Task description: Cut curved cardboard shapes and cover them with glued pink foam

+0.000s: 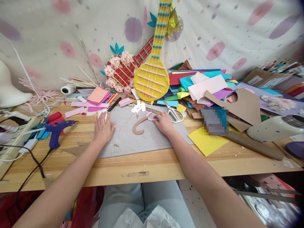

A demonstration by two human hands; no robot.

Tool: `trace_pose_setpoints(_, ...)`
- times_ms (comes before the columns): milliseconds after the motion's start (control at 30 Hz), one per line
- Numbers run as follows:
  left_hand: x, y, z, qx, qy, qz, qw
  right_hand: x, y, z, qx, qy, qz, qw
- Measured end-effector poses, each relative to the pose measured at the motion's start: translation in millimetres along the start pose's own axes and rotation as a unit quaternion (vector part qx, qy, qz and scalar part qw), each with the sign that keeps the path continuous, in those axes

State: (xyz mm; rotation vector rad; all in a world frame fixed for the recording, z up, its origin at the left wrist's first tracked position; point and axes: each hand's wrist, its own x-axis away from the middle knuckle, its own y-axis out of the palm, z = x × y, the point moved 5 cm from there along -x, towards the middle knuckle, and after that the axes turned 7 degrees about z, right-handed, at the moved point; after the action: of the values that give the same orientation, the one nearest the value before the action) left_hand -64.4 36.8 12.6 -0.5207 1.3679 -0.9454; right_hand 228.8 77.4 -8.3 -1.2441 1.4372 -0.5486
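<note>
My left hand (pixel 103 127) rests on the left part of a grey cutting mat (pixel 140 137), fingers curled over a small white paper piece (pixel 103 113). On the mat's far side my right hand (pixel 163 122) pinches a small curved pink strip (pixel 150 116). A brown hook-shaped cardboard cutout (pixel 139 125) lies on the mat between the two hands, just left of the right hand. White paper scraps (pixel 139 107) and scissors (pixel 174 114) lie just beyond the hands.
A blue glue gun (pixel 56 131) with its cord lies at the left on the wooden table (pixel 152 166). Paper guitars (pixel 152 72) lean on the back wall. Coloured sheets (pixel 201 85), cardboard (pixel 244 106) and a yellow sheet (pixel 207 141) pile up at right, near a white kettle (pixel 275 128).
</note>
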Motion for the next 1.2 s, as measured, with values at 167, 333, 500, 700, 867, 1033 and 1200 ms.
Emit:
trace_pose_setpoints(167, -7.5, -13.2, 11.8, -0.016, -0.033, 0.033, 0.999, 2.2, -0.3, -6.1, 0.000, -0.014, 0.004, 1.000)
trace_pose_setpoints(333, 5.3, 10.4, 69.4, 0.023, -0.005, -0.028, 0.999, 1.2, 3.8, -9.1, -0.015, -0.045, 0.014, 0.999)
trace_pose_setpoints(500, 13.4, 28.0, 66.6, -0.037, -0.044, -0.059, 0.997, 0.4, 3.9, -7.4, -0.054, -0.044, 0.044, 0.997)
trace_pose_setpoints(700, -3.7, 14.1, 6.7, -0.094, -0.082, -0.016, 0.992, 1.4, -3.3, -11.6, -0.090, -0.062, 0.079, 0.991)
trace_pose_setpoints(867, -14.1, 0.3, -12.0, -0.106, -0.084, 0.017, 0.991, 1.0, -3.3, -0.1, -0.044, 0.018, 0.094, 0.994)
trace_pose_setpoints(1033, -16.9, 8.0, 35.2, -0.029, -0.074, 0.009, 0.997, 1.9, -2.2, -13.6, -0.061, -0.025, 0.081, 0.994)
trace_pose_setpoints(1200, -14.3, 36.0, 73.4, 0.044, -0.092, -0.018, 0.995, 8.2, 2.4, -42.6, -0.081, -0.109, 0.029, 0.990)
